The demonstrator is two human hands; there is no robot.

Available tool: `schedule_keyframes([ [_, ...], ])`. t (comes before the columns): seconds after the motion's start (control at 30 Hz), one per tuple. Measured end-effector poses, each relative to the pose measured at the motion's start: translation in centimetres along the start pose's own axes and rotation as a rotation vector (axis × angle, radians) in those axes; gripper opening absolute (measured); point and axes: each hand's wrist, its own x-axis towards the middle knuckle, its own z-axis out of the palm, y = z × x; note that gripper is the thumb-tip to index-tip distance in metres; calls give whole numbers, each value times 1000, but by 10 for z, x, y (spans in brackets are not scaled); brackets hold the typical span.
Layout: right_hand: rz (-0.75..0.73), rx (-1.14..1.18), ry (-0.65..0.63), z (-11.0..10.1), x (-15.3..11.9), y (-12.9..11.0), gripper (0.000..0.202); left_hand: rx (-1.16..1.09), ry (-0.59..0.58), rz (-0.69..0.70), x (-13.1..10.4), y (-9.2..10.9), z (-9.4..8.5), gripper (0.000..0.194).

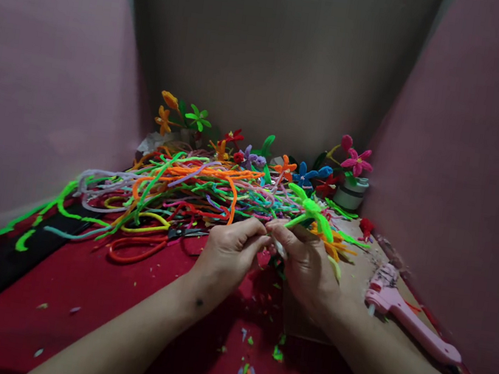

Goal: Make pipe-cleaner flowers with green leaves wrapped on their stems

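Both hands meet above the red cloth near the middle of the head view. My right hand (307, 259) is closed around a bright green fuzzy flower (313, 209), whose petals stick up above the fingers. The fingertips of my left hand (237, 243) are pinched together beside the right fingertips; what lies between them is too small to make out. Something whitish shows under the right thumb. Just behind the hands spreads a tangled pile of coloured pipe cleaners (195, 180).
Scissors (140, 249) with red and yellow handles lie left of the hands. A pink glue gun (415, 325) rests at the right by brown cardboard (356, 281). Finished fuzzy flowers (357, 162) and a white pot (349, 194) stand at the back. Scraps dot the red cloth (191, 351).
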Motion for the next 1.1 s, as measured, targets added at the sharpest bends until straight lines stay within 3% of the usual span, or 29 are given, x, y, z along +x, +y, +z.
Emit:
schedule_keyframes([
  [0.13,26,30,-37,-1,-1,1,2,-230,-61,-169,2,5,-3,15],
  [0.33,28,-2,-164,-3,-1,-3,11,-631,-214,-290,7,5,-7,18],
  [0.5,-38,44,-181,-1,0,-4,15,-828,-437,-387,8,-2,-12,17],
  [0.63,-50,90,-216,1,-3,-5,15,-885,-588,-410,6,-2,-16,26],
  [0.83,-65,137,-216,-2,-3,-3,12,-982,-603,-419,4,-2,-14,23],
  [1.0,12,242,-369,-1,-3,-9,13,-1131,-655,-398,3,-5,-12,19],
  [1.1,24,279,-368,1,-5,-12,10,-1098,-657,-397,2,-3,-14,18],
])
